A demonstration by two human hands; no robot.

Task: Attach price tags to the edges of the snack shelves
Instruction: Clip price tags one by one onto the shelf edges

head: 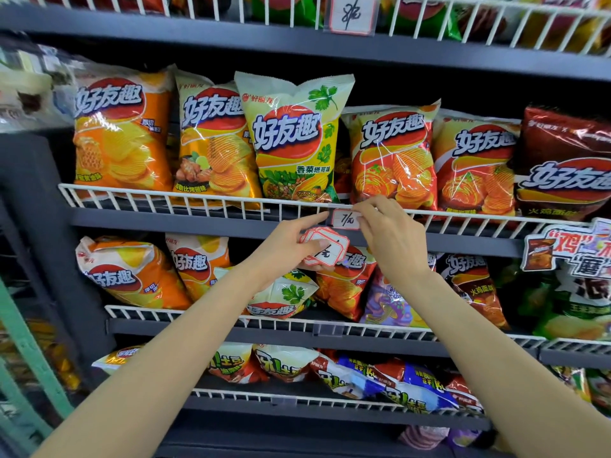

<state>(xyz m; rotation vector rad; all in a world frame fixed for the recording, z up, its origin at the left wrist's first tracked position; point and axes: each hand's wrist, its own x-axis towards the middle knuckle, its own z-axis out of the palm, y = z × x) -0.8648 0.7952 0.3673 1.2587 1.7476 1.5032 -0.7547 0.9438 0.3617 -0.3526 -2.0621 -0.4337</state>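
Note:
A white price tag with a red border, marked "7", [345, 220] sits in a clear holder on the white wire rail [185, 201] of the second shelf. My right hand [390, 236] pinches the tag's right end against the rail. My left hand [284, 247] grips a small stack of red-bordered price tags [325, 251] just below, its forefinger touching the holder's left end. Another filled tag holder [352, 14] hangs on the top shelf's rail. An empty clear holder [327, 328] is clipped to the third shelf's rail.
Chip bags [291, 140] fill the dark grey shelves in rows behind the wire rails. A promotional card [568, 249] sticks out at the right of the second shelf. A green frame [29, 352] stands at the left.

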